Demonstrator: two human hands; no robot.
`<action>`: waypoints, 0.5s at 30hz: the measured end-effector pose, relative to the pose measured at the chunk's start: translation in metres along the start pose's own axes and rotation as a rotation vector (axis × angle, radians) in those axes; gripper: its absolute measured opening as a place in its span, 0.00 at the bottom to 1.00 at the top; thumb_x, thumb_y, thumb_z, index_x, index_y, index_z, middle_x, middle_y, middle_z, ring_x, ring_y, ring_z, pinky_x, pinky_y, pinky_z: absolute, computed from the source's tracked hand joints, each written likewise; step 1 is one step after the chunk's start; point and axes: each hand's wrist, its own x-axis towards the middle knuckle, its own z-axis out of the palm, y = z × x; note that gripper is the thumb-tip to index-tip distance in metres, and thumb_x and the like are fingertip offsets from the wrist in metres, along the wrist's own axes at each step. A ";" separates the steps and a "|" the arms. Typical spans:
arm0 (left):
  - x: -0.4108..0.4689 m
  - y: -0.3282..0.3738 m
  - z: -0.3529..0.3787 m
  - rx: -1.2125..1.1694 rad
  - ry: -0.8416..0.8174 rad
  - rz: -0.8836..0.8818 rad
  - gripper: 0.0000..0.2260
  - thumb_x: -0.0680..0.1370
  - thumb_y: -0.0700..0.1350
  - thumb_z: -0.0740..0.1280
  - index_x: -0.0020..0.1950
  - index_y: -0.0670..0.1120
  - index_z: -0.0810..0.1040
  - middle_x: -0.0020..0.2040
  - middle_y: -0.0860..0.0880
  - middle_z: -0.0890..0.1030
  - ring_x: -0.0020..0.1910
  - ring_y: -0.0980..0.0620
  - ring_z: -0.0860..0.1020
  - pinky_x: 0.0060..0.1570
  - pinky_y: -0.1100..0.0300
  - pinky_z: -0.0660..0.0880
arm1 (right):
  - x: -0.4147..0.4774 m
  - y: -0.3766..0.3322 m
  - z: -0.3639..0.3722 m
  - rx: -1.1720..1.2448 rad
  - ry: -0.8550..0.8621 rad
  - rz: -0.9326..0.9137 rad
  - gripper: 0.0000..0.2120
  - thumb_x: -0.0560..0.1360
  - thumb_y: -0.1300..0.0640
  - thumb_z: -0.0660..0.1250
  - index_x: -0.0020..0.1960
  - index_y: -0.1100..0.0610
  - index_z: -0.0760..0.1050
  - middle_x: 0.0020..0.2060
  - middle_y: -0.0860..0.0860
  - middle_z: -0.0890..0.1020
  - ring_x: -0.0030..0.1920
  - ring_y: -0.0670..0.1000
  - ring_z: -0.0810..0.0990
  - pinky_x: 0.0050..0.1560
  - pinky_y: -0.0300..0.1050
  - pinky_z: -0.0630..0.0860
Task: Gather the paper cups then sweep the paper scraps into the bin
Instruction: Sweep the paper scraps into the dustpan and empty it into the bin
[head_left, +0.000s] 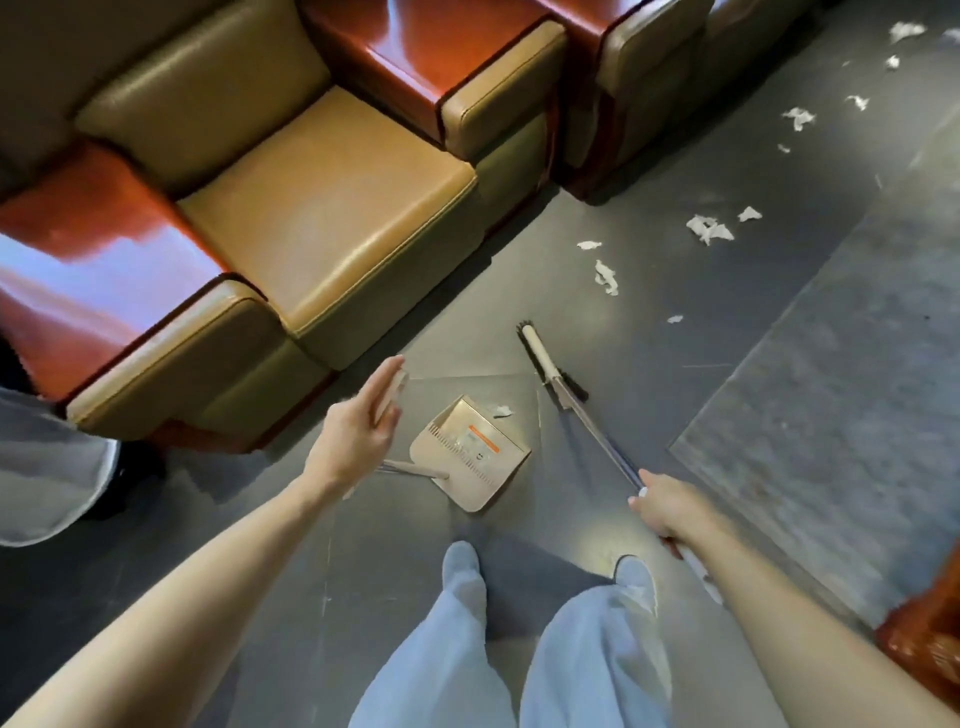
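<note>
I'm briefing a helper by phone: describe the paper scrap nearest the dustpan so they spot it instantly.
In front of the tan armchair a beige dustpan lies on the grey floor. The scrap sits at its far corner, toward the broom head; the other scraps lie scattered well beyond the broom.

text: none legible | dustpan (483, 473) label: orange bar, print too blurred

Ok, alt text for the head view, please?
A person's right hand grips a broom whose head rests on the grey floor; the left hand hovers open by a beige dustpan. White paper scraps dot the floor beyond, beside tan armchairs.
</note>
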 end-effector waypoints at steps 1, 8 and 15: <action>0.009 -0.002 -0.003 0.006 -0.016 0.012 0.25 0.81 0.41 0.63 0.76 0.56 0.62 0.64 0.47 0.78 0.47 0.46 0.81 0.54 0.52 0.78 | -0.006 -0.011 0.006 -0.019 -0.021 -0.011 0.23 0.83 0.54 0.52 0.75 0.60 0.59 0.73 0.56 0.67 0.67 0.58 0.71 0.63 0.46 0.70; 0.063 -0.008 -0.019 -0.018 -0.076 0.016 0.26 0.81 0.42 0.62 0.75 0.61 0.60 0.69 0.48 0.73 0.57 0.53 0.76 0.56 0.61 0.72 | -0.064 -0.059 0.008 0.231 -0.250 -0.053 0.26 0.83 0.54 0.53 0.79 0.53 0.49 0.30 0.53 0.76 0.21 0.48 0.71 0.27 0.38 0.68; 0.107 0.005 -0.019 -0.052 -0.097 0.074 0.26 0.80 0.40 0.64 0.75 0.59 0.63 0.71 0.52 0.71 0.59 0.60 0.68 0.57 0.63 0.63 | -0.079 -0.037 -0.038 0.694 -0.258 0.030 0.25 0.81 0.51 0.58 0.75 0.39 0.56 0.25 0.51 0.67 0.22 0.47 0.64 0.24 0.35 0.64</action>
